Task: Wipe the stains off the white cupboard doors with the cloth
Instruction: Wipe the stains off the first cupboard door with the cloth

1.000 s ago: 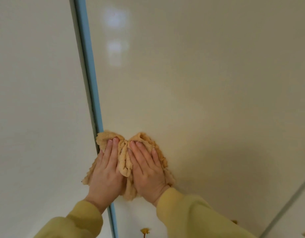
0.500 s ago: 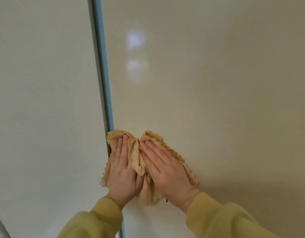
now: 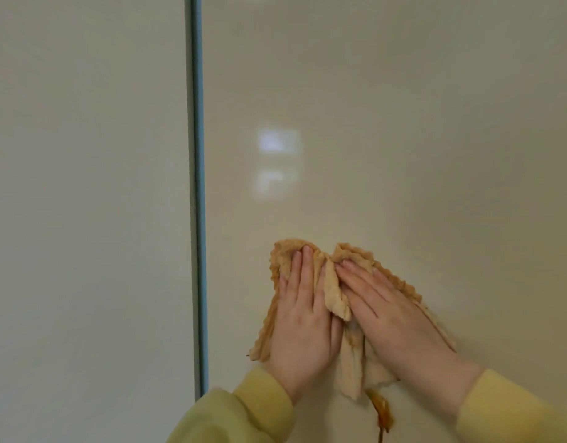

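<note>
A crumpled tan cloth point(image 3: 336, 292) lies flat against the right white cupboard door point(image 3: 403, 123). My left hand point(image 3: 303, 318) presses the cloth's left half with fingers together and straight. My right hand point(image 3: 394, 311) presses the right half, its fingers pointing up and to the left. A fold of cloth bunches up between the two hands. An orange-brown stain point(image 3: 382, 414) drips down the door just below the cloth's lower edge. Both wrists wear yellow-green sleeves.
A blue-grey vertical strip point(image 3: 199, 187) divides the right door from the left white door point(image 3: 84, 187). Window light reflects as pale patches point(image 3: 277, 161) on the right door above my hands.
Both hands and the cloth have slid to the right, away from the blue-grey strip. The orange-brown drip below the cloth has come into view.
</note>
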